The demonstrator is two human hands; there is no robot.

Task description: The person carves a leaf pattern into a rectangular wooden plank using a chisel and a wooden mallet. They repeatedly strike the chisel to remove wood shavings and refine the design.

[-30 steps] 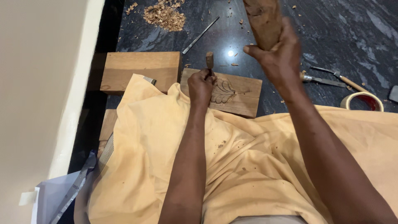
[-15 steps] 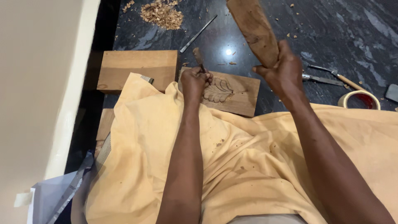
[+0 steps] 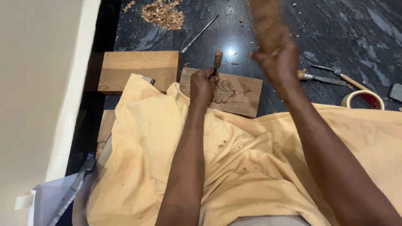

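My left hand (image 3: pixel 203 86) grips a chisel (image 3: pixel 217 60) with a wooden handle, standing nearly upright with its tip on a carved wooden board (image 3: pixel 238 93). The board bears a leaf-like carving (image 3: pixel 224 91) beside my fingers. My right hand (image 3: pixel 278 67) is raised above the board and holds a wooden mallet (image 3: pixel 266 23), which is blurred with motion. The mallet's head is up and to the right of the chisel handle, apart from it. A yellow cloth (image 3: pixel 251 163) covers my lap and overlaps the board's near edge.
A plain wooden block (image 3: pixel 140 71) lies left of the carved board. Other chisels (image 3: pixel 322 77) and a tape roll (image 3: pixel 363 99) lie on the dark stone floor (image 3: pixel 343 37) at right. A thin metal tool (image 3: pixel 200 33) and a heap of wood shavings (image 3: pixel 163 14) lie beyond. A pale wall (image 3: pixel 42 83) stands at left.
The mallet in my right hand has swung and shifted a little to the left, now blurred. The chisel in my left hand has straightened from a tilt to nearly upright.
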